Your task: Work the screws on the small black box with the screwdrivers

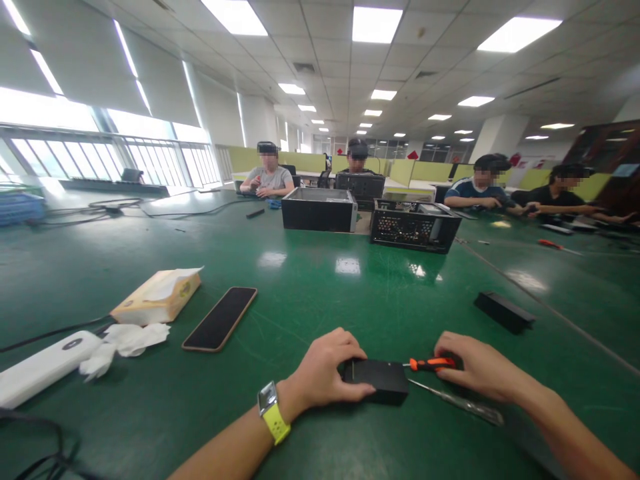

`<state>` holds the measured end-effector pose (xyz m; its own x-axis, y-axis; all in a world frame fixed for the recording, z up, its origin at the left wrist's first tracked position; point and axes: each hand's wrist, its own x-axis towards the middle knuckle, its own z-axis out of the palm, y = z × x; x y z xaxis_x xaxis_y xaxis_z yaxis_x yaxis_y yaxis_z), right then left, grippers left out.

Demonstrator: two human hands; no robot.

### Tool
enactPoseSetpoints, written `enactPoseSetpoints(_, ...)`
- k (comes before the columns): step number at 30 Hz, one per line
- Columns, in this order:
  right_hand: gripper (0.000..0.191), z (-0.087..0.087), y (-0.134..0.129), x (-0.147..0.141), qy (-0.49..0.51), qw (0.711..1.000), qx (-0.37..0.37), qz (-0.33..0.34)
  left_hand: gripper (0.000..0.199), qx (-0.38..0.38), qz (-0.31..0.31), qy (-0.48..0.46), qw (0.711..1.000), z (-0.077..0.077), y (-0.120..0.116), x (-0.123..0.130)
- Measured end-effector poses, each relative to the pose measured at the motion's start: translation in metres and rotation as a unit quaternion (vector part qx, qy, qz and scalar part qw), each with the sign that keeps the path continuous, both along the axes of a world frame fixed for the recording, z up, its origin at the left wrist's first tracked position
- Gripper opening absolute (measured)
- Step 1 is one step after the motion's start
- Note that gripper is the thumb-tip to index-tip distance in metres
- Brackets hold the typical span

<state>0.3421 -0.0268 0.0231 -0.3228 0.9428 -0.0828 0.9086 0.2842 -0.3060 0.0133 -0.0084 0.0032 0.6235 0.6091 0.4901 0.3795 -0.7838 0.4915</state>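
Observation:
My left hand (pixel 336 371), with a yellow-strapped watch (pixel 273 412) on the wrist, grips the left end of a small black box (pixel 383 380) lying on the green table. In my right hand (pixel 473 363) is an orange and black screwdriver (pixel 433 364), held by the handle. Its short shaft points left and reaches the right end of the box; whether the tip sits in a screw cannot be made out. Just below lies a second screwdriver (pixel 463 405) with a clear handle, its tip near the box. My right fingertips are partly hidden around the handle.
A black plastic piece (pixel 505 311) lies to the right. Left are a phone (pixel 221 319), a tissue pack (pixel 159 295), crumpled tissues (pixel 125 343) and a white power strip (pixel 47 367). Two open computer cases (pixel 320 210) (pixel 415 225) stand farther back. Several people sit around the table.

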Motion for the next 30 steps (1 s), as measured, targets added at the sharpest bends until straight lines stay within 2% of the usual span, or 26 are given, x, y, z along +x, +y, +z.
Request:
enactPoseSetpoints(3, 0.029, 0.013, 0.007, 0.011, 0.106, 0.994, -0.008, -0.024, 0.036, 0.0, -0.001, -0.005, 1.0, -0.001, 0.0, 0.001)
enactPoseSetpoints(7, 0.041, 0.06, 0.016, 0.012, 0.282, 0.957, 0.035, -0.063, 0.035, 0.0, 0.004, -0.015, 1.0, -0.004, 0.001, 0.004)
enactPoseSetpoints(10, 0.038, 0.096, 0.023, -0.004, 0.313, 0.948, 0.051, -0.023, 0.037, 0.0, 0.017, -0.022, 1.0, -0.007, 0.002, 0.007)
enactPoseSetpoints(12, 0.034, 0.107, 0.026, -0.018, 0.316, 0.947, 0.061, 0.007, 0.037, 0.002, 0.029, -0.022, 0.999, -0.008, 0.003, 0.008)
enactPoseSetpoints(16, 0.029, 0.101, 0.03, -0.037, 0.321, 0.943, 0.083, 0.014, 0.038, 0.003, 0.033, -0.02, 0.999, -0.009, 0.004, 0.008)
enactPoseSetpoints(20, 0.026, 0.09, 0.033, -0.038, 0.318, 0.945, 0.076, 0.008, 0.038, -0.009, 0.03, -0.011, 0.999, -0.007, 0.003, 0.008)
enactPoseSetpoints(30, 0.028, 0.089, 0.035, -0.041, 0.305, 0.95, 0.068, 0.017, 0.042, -0.012, 0.022, -0.002, 1.0, -0.007, 0.004, 0.007)
